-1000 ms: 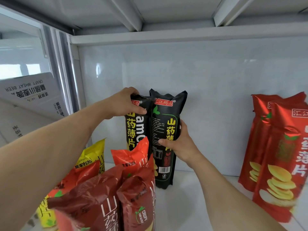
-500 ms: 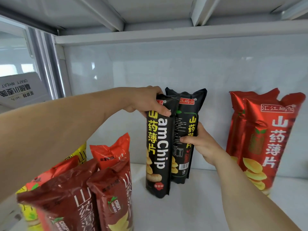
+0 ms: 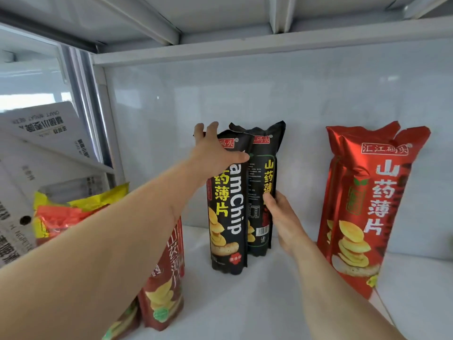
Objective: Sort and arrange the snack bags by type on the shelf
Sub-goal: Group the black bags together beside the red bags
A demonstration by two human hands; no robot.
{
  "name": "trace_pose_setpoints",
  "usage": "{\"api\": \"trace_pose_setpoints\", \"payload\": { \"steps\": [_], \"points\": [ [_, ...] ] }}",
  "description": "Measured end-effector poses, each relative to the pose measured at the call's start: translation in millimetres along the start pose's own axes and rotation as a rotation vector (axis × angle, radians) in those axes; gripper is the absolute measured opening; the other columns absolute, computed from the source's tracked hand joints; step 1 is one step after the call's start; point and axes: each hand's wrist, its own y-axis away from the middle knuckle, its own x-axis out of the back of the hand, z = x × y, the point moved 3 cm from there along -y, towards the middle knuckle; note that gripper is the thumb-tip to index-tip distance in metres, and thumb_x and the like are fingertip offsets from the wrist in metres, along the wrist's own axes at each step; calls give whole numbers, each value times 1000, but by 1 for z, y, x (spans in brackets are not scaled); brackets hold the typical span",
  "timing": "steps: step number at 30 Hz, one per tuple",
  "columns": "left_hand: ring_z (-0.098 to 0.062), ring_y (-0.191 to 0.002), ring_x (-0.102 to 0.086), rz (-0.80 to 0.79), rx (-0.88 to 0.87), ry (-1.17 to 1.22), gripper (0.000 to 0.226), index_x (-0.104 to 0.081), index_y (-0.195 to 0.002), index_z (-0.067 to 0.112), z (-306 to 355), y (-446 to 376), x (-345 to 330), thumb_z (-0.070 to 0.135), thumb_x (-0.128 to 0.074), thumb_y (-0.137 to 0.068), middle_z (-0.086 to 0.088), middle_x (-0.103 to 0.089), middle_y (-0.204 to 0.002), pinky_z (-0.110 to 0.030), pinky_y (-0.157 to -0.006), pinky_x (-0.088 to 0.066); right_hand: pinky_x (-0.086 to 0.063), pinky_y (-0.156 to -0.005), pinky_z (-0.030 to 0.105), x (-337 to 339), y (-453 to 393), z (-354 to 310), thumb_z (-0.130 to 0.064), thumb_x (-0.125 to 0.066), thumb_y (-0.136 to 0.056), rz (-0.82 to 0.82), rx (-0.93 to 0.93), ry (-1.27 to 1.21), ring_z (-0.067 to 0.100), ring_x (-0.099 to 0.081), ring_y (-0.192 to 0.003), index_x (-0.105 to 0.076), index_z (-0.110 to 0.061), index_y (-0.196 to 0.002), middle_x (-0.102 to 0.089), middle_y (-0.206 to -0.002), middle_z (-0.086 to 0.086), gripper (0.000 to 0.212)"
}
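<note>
Two tall black snack bags stand upright side by side at the back of the white shelf (image 3: 269, 305): the front black bag (image 3: 228, 229) and the rear black bag (image 3: 264, 173). My left hand (image 3: 215, 150) rests against the top left of the front bag, fingers spread upward and thumb across its face. My right hand (image 3: 282, 217) grips the right edge of the rear bag, thumb on its front. Two bright red bags (image 3: 367, 204) lean on the back wall at the right. Dark red bags (image 3: 166, 278) stand at the lower left, partly hidden by my left arm.
Yellow bags (image 3: 98, 197) and orange bags (image 3: 58, 217) are bunched at the far left. Printed cardboard boxes (image 3: 36, 133) lean behind the shelf's left post (image 3: 107, 119). The upper shelf (image 3: 245, 20) hangs close overhead. Bare shelf floor lies between the black and bright red bags.
My left hand has loosened from the front black bag's top and its fingers have spread. The two black bags now stand on the shelf. My right hand has slid lower on the rear bag.
</note>
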Motion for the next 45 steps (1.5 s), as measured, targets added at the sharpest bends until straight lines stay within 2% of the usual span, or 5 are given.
{"api": "trace_pose_setpoints", "payload": {
  "steps": [11, 22, 27, 37, 45],
  "points": [
    [-20, -124, -57, 265, 194, 447, 123, -27, -144, 36, -39, 57, -68, 78, -80, -42, 2, -53, -138, -49, -103, -49, -52, -87, 30, 12, 3, 32, -47, -68, -87, 29, -88, 26, 11, -66, -104, -50, -30, -129, -68, -119, -6, 48],
    [-15, -131, -46, 218, 107, 435, 127, -15, -154, 32, -33, 77, -94, 83, -70, -51, 4, -35, -148, -43, -109, -43, -52, -95, 36, 36, 21, 36, -51, -71, -80, 75, -65, -14, 10, -67, -106, -55, -39, -125, -70, -118, -10, 49],
    [-11, -101, -63, 101, 232, 568, 72, -26, -148, 32, -72, 94, -114, 57, -58, -89, 6, -60, -129, -24, -66, -56, -49, -104, 47, 35, 22, 42, -86, -66, -59, 83, -88, 44, 11, -65, -113, -50, -48, -130, -67, -123, -15, 83],
    [-14, -88, -75, -75, 242, 775, 70, -46, -134, 28, -120, 115, -150, 71, -57, -80, 7, -70, -116, -27, -67, -59, -38, -68, -6, 21, 53, 37, -60, -60, -86, 84, 4, 49, -31, -51, -90, -41, -44, -125, -51, -116, -31, 46],
    [-27, -85, -75, -188, 230, 850, 99, -50, -130, 23, -125, 109, -168, 80, -70, -52, -1, -65, -111, -36, -77, -61, -36, -92, 15, 28, 62, 42, -99, -33, -57, 164, -54, 107, 0, -43, -124, -20, -35, -155, -42, -145, -16, 118]
  ]
}}
